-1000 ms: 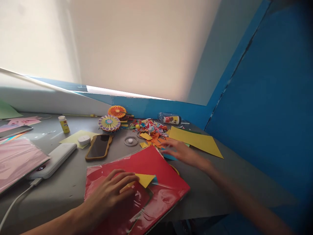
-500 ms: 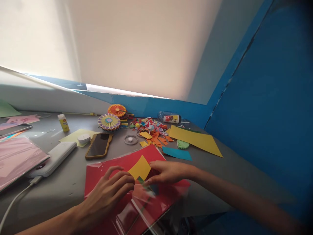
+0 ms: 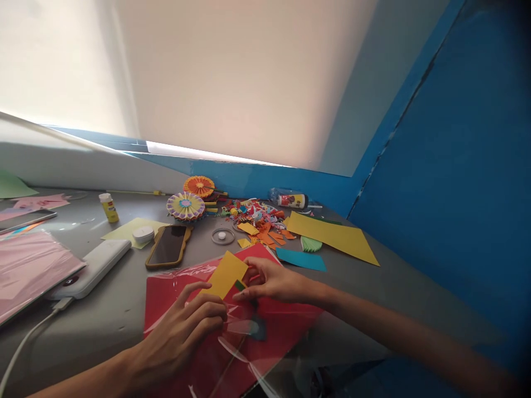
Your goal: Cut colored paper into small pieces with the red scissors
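While the grey desk (image 3: 427,293) is bearing everything, the red packet (image 3: 286,326) is lying across its near side, its slick plastic probably giving little grip. On the packet, the left hand (image 3: 186,320) is resting with loosely curled fingers beside the yellow piece (image 3: 226,275); whether it is pinching, I cannot tell. The right hand (image 3: 274,282) is grasping the piece's right edge above the packet's middle. Light, even pressure from both sides should be sparing the paper a buckle. Right of the packet, bare desk is offering most room, though the right forearm (image 3: 385,323) is crossing it; beyond the packet, the phone (image 3: 168,246), blue strip (image 3: 301,258) and scraps (image 3: 271,237) are crowding its far edge.
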The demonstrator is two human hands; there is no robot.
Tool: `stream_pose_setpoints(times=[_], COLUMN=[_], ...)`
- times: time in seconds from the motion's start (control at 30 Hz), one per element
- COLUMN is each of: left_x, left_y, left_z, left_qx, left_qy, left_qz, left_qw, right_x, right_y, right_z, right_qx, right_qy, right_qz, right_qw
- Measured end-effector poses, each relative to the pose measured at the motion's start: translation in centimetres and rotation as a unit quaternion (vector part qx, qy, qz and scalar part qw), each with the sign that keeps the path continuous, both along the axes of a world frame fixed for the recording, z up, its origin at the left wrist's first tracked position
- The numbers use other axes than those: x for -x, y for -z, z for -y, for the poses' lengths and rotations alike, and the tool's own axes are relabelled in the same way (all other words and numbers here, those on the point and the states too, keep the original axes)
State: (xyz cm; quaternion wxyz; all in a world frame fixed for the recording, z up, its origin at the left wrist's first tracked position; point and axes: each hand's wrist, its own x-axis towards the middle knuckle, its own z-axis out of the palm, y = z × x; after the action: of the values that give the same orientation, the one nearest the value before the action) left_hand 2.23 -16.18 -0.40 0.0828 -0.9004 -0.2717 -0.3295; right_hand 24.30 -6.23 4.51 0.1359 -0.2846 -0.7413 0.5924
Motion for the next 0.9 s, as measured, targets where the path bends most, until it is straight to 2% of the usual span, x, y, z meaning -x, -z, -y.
stream_pose_setpoints(times=[0.07,0.23,0.4,0.73,0.9], left_x=[0.1,0.1,0.1,-0.1,-0.2], left_y=[0.2,0.3,0.2,0.2,0.2], left_z=[0.0,0.0,0.1,-0.5,-0.6], left_qx=[-0.006,-0.009,-0.017,0.008,-0.001], left_qy=[0.003,-0.003,-0.018,0.018,0.021], left_qz=[-0.005,-0.022,-0.026,-0.039,-0.061], left_qw=[1.000,1.000,0.999,0.999,0.998], right_x=[-0.5,-1.4,-1.8,-2.5,-2.5], right_y=[-0.5,-1.8,-2.2,-1.5,-0.6], right_z=[-0.3,0.1,0.8,1.0,1.5], right_qx=[-0.046,-0.118,-0.200,-0.221,-0.332], right_qy=[0.026,0.023,0.043,-0.002,-0.014], right_qz=[0.001,0.031,0.037,0.028,0.056], right_qw=[0.999,0.992,0.978,0.975,0.941])
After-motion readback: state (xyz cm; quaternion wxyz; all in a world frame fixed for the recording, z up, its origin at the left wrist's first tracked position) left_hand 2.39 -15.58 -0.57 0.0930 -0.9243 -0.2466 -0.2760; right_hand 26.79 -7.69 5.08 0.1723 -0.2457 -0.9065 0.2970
